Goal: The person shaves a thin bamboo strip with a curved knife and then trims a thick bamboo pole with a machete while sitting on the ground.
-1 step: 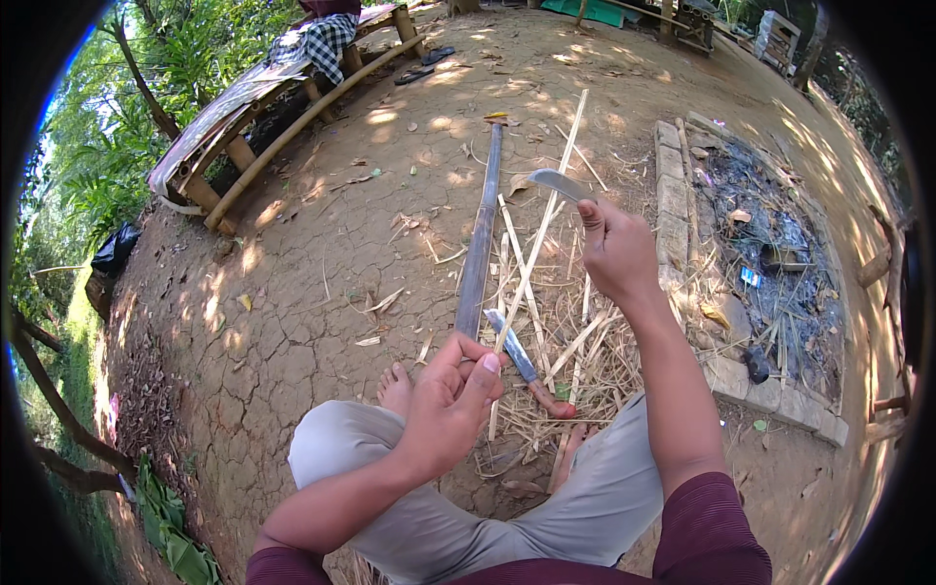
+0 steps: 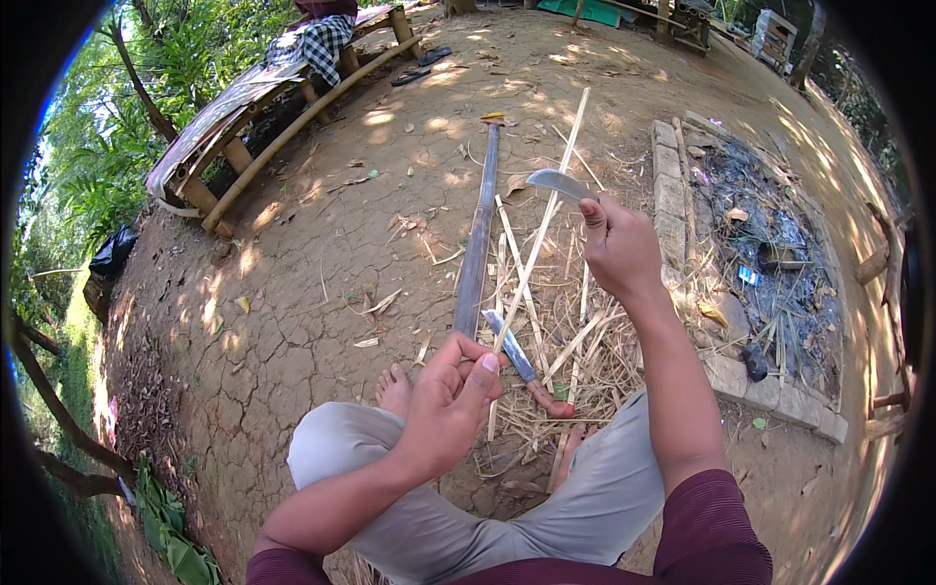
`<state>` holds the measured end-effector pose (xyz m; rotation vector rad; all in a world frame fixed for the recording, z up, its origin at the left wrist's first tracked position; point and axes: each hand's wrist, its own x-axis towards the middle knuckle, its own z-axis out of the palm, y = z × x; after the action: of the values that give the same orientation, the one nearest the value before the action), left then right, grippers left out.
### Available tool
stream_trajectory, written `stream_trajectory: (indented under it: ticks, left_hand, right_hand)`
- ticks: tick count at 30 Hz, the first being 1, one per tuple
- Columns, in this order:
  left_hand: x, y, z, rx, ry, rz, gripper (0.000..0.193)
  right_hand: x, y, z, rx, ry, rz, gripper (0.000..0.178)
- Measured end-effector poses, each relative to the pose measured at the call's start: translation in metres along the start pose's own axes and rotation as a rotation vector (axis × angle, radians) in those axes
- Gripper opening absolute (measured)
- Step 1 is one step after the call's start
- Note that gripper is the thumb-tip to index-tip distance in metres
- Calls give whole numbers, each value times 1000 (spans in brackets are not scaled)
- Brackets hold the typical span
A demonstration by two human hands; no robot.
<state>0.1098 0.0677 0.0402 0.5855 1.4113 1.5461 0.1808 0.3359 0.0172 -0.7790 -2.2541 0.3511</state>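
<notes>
My left hand (image 2: 453, 400) is closed, pinching the near end of a long, pale bamboo strip (image 2: 539, 239) that slants up and away to the right. My right hand (image 2: 624, 249) is a fist with the thumb on top, gripping a small knife with a curved blade (image 2: 561, 182). The blade points left, close beside the strip; whether they touch I cannot tell. Beneath my hands lies a larger knife (image 2: 517, 351) with a wooden handle tipped red. A dark bamboo pole (image 2: 478, 229) stretches away on the ground past my left hand.
Pale shavings and split strips (image 2: 585, 370) litter the ground by my feet. To the right, a brick border (image 2: 670, 190) encloses ash and burnt scraps (image 2: 770, 234). A bamboo bench (image 2: 239, 151) with a checkered cloth (image 2: 327, 47) stands at the far left, near dark sandals (image 2: 424, 63).
</notes>
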Motion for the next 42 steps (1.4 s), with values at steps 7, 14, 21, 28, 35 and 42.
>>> stream_trajectory:
  ticks: [7, 14, 21, 28, 35, 42]
  left_hand:
    - [0, -20, 1, 173, -71, 116, 16]
    - [-2, -15, -15, 120, -10, -81, 20]
    - [5, -2, -11, -10, 117, -101, 28]
    - [20, 5, -9, -139, 244, -21, 23]
    - [16, 8, 1, -37, 271, 101, 24]
    - [9, -13, 1, 297, 221, 233, 22]
  right_hand:
    - [27, 41, 3, -23, 125, 348, 65]
    - [27, 130, -24, -39, 241, 568, 88]
    - [7, 25, -1, 397, -124, 325, 74]
    - [-57, -76, 14, 334, -328, -255, 48]
    - [-62, -75, 16, 328, -255, -230, 42]
    - [-26, -32, 13, 136, -19, -151, 47]
